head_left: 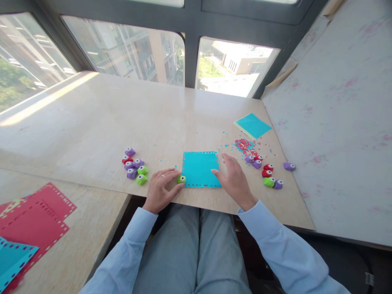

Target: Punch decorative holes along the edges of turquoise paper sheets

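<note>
A blue sheet of paper [200, 169] lies flat in front of me, with punched holes along its edges. At its lower left side sits a small green craft punch [181, 179], held between the thumb and fingers of my left hand [162, 185]. My right hand [234, 177] is at the sheet's right edge. Its thumb touches the paper, and its fingers are spread apart from the thumb near the upper right corner. The right hand's lower fingers are partly hidden.
Purple, red and green punches [131, 173] cluster on the left; more punches [268, 173] lie right. Red and blue paper bits [244, 145] are heaped below stacked plain sheets [253, 125]. Punched red sheets [39, 216] rest at lower left. Windows and a papered wall [337, 122] border the counter.
</note>
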Available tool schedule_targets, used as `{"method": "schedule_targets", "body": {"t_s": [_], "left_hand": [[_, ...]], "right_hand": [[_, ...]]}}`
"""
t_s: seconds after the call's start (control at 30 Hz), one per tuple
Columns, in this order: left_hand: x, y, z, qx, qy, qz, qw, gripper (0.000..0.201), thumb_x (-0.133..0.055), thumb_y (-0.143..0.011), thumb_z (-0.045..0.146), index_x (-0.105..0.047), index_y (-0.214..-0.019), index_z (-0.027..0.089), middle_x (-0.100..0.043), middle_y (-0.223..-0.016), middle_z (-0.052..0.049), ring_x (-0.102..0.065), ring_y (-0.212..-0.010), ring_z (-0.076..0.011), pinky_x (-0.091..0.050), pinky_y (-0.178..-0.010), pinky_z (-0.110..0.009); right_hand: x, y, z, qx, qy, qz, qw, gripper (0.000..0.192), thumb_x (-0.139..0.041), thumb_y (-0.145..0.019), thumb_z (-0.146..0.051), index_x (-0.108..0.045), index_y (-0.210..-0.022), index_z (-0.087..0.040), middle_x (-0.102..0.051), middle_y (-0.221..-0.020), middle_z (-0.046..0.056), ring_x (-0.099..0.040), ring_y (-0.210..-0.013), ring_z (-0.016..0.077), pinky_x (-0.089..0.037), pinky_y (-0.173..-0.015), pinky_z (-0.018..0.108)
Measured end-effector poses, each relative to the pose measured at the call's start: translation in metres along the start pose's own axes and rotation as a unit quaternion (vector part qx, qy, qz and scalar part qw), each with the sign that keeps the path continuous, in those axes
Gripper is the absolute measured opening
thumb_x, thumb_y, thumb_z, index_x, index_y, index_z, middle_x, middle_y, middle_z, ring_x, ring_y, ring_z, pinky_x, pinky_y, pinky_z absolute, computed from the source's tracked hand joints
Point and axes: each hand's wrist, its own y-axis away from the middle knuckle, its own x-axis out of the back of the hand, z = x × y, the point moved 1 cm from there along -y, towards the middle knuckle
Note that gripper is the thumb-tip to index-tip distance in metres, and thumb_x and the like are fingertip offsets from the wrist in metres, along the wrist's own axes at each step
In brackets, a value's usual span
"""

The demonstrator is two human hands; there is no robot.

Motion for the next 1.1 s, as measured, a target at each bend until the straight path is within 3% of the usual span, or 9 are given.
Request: {"method": "schedule_targets", "body": {"t_s": [0.13,0.27,0.53,1.1], "left_hand": [[0.0,0.0,0.002,-0.018,0.002,-0.001,1.0,0.026,-0.069,-0.084,0.033,-0.07,-0.109,0.026,-0.074,-0.112,-0.004,-0.063,-0.114,-0.0272,-0.044,-0.098,-0.046],[0.0,-0.001,0.003,-0.021,-0.002,0.001,1.0,0.025,-0.069,-0.085,0.03,-0.07,-0.11,0.025,-0.074,-0.112,-0.004,-0.062,-0.115,-0.0268,-0.044,-0.097,-0.046],[-0.002,-0.001,0.005,-0.004,-0.015,-0.005,1.0,0.022,-0.068,-0.086,0.031,-0.071,-0.108,0.026,-0.074,-0.107,-0.003,-0.062,-0.114,-0.0274,-0.044,-0.095,-0.045],[0.003,-0.003,0.004,-0.001,0.011,-0.027,1.0,0.022,-0.069,-0.085,0.031,-0.072,-0.107,0.028,-0.073,-0.112,-0.003,-0.061,-0.116,-0.0269,-0.045,-0.098,-0.047]], "right_hand": [[-0.001,0.01,-0.007,0.126,0.047,-0.05,0.99,0.046,-0.056,-0.094,-0.041,-0.055,-0.133,-0.018,-0.053,-0.14,0.018,-0.048,-0.131,0.0306,-0.042,-0.107,0.05],[-0.011,0.017,-0.006,0.181,0.064,-0.112,0.975,0.04,-0.059,-0.093,-0.037,-0.061,-0.129,-0.017,-0.048,-0.148,0.017,-0.041,-0.138,0.0304,-0.04,-0.109,0.049],[-0.023,0.025,0.003,0.185,0.068,-0.126,0.972,0.035,-0.056,-0.095,-0.033,-0.063,-0.127,-0.019,-0.052,-0.145,0.014,-0.044,-0.138,0.0292,-0.039,-0.11,0.051],[-0.025,0.028,0.001,0.178,0.084,-0.125,0.972,0.035,-0.05,-0.098,-0.033,-0.062,-0.128,-0.02,-0.05,-0.147,0.012,-0.042,-0.139,0.0287,-0.04,-0.111,0.051]]}}
